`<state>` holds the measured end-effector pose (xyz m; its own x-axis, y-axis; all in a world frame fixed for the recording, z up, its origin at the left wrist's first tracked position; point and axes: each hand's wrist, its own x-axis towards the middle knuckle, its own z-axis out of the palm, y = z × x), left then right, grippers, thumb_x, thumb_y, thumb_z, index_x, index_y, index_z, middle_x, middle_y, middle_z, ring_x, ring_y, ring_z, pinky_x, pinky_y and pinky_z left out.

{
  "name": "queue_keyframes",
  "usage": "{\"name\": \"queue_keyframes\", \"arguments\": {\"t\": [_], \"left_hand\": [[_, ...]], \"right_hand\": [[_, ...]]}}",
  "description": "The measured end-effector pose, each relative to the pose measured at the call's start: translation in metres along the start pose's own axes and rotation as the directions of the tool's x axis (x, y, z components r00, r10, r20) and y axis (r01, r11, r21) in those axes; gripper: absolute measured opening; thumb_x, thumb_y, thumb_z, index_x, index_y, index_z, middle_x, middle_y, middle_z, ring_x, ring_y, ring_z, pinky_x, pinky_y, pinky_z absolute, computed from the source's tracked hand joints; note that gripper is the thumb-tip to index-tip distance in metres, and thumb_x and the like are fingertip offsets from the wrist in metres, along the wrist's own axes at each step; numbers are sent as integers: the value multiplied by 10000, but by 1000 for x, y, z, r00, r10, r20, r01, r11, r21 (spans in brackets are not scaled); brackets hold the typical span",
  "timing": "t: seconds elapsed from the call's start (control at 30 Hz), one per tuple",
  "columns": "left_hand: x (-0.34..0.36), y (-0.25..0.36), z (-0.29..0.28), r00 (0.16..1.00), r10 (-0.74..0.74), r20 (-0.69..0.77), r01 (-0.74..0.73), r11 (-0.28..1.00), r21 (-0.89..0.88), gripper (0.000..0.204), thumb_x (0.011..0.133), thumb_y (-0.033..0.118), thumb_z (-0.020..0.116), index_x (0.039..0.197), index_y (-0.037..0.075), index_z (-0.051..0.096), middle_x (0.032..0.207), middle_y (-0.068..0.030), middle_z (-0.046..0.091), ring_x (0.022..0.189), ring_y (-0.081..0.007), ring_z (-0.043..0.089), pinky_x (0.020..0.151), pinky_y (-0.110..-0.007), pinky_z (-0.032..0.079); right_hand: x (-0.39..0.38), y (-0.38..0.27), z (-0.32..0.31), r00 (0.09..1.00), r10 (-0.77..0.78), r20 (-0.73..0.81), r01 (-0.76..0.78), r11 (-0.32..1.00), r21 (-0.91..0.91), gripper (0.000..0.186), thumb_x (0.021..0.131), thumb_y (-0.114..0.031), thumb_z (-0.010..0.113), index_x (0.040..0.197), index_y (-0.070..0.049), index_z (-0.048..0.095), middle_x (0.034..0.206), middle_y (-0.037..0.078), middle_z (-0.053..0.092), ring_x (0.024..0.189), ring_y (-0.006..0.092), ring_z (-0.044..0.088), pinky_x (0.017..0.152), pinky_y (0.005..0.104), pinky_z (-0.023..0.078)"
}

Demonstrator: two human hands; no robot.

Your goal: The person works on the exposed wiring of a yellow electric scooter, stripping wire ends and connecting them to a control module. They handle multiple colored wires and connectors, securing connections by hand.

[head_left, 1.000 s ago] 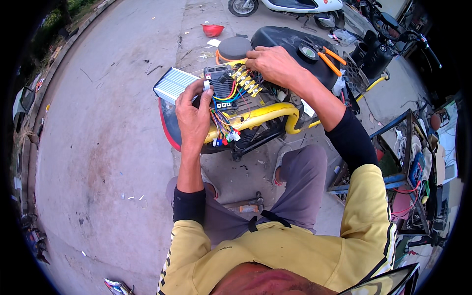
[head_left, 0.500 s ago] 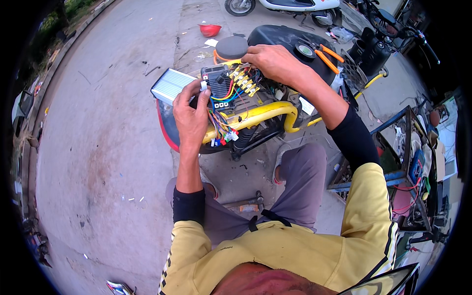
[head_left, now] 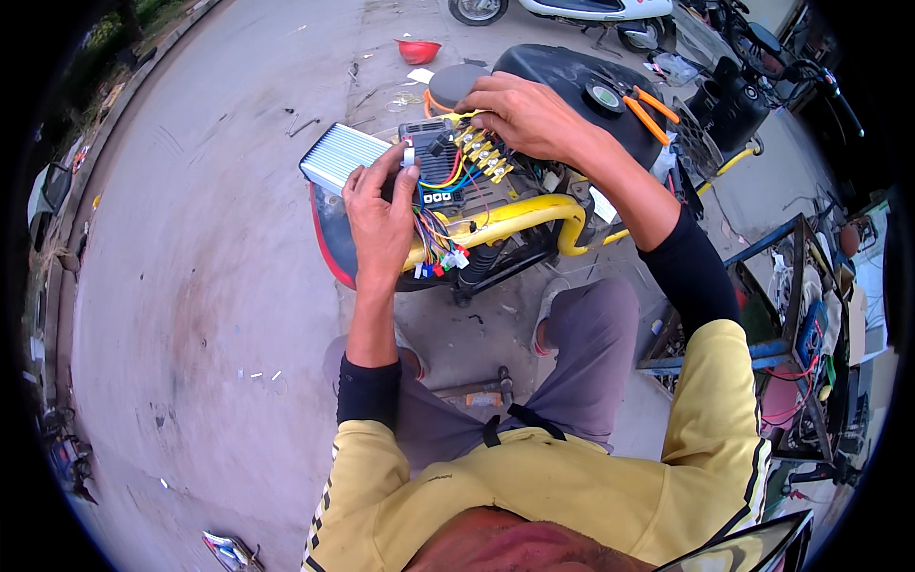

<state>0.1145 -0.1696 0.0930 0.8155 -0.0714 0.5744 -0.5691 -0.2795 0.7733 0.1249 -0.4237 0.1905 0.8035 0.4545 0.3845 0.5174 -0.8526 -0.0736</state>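
Works at upper centre, over black finned module [head_left: 436, 170] and yellow terminal strip [head_left: 485, 154]. Holds left hand [head_left: 381, 224] with fingertips narrowed at small white piece [head_left: 409, 154], right hand [head_left: 524, 114] likewise at strip's upper end; cannot tell whether gripping. Has stained concrete pavement [head_left: 200, 257] across left, white scooter [head_left: 610, 10] at top edge, metal rack [head_left: 774, 360] at right.

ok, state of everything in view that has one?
left hand, fingers bent, grip unclear
right hand, fingers bent, grip unclear
yellow terminal strip, screws exposed
coloured wires, plug ends loose
finned silver box, fins up
orange-handled pliers, handles spread
round roll, lying flat
red bowl, open side up
white scooter, standing upright
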Motion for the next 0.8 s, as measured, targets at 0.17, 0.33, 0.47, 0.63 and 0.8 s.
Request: {"name": "queue_keyframes", "arguments": {"t": [0.17,0.33,0.47,0.63,0.8], "left_hand": [[2,2,4,998,-33,-51,29,997,-69,239,972,147,784,1197,72,756,979,-55,823,937,-182,747,1248,-475,304],[2,2,4,999,-37,-30,37,999,2,259,937,162,821,1166,79,734,908,-37,799,900,-187,741,1242,-512,302],[3,2,4,1000,-2,-15,3,998,58,264,947,165,803,1184,74,733,930,-54,776,921,-213,730,1245,-524,298],[2,2,7,1000,12,-5,-12,994,105,221,977,151,756,1190,92,748,912,-56,761,941,-227,711,1242,-536,295],[3,2,9,999,43,17,-45,978,204,297,957,169,800,1243,97,766,946,-34,789,912,-185,718,1263,-518,263]], "right_hand": [[21,-12,10,994,-43,102,33,995,91,325,1013,-216,712,1309,-88,757,1265,110,728,1267,335,640,1061,471,526],[38,-12,23,943,-41,331,5,994,109,344,970,-190,765,1288,-60,767,1271,164,741,1246,345,648,1069,486,511],[40,-6,21,939,-38,342,-91,930,355,291,964,-99,754,1240,-9,775,1180,178,780,1158,315,714,1039,435,542],[36,7,23,945,-33,325,-205,715,669,299,973,-40,722,1261,36,755,1156,132,800,1108,222,728,1028,378,557],[35,13,21,941,-41,336,-228,658,718,293,985,-34,719,1266,37,762,1168,94,792,1110,168,705,1045,345,553]]}}
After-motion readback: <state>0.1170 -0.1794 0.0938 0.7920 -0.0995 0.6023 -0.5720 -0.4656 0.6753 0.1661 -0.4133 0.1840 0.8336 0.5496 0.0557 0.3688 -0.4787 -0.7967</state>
